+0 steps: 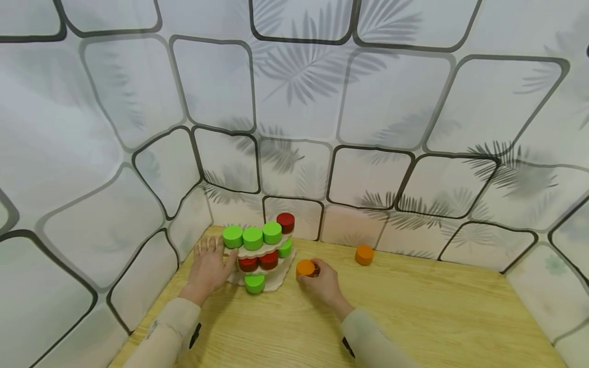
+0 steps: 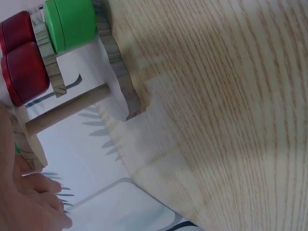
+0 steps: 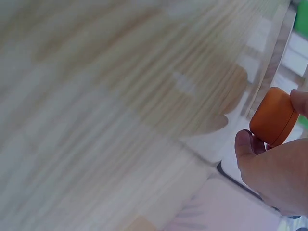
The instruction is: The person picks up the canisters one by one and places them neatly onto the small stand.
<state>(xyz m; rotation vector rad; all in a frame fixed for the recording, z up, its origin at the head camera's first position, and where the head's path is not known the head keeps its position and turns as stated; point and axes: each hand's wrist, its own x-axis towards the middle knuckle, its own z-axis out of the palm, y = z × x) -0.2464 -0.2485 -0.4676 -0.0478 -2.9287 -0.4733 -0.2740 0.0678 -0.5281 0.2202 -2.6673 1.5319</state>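
Note:
A wooden tiered stand (image 1: 275, 280) with wavy-edged tiers holds small round lidded boxes. On its top tier sit three green boxes (image 1: 253, 238) and a red box (image 1: 286, 223). Two red boxes (image 2: 26, 72) and a green one (image 1: 285, 248) are on the middle tier; another green box (image 2: 72, 24) rests on the bottom tier. My left hand (image 1: 208, 270) holds the top tier's left edge, thumb in front and fingers behind. To the right of the stand, my right hand (image 1: 325, 284) pinches an orange round box (image 3: 273, 116) between thumb and fingers, above the table.
A second orange round box (image 1: 364, 255) stands on the wooden table (image 1: 437, 306), right of my right hand, near the back edge. Patterned fabric walls (image 1: 294, 168) enclose the table at the back, left and right. The stand is close to the back left corner.

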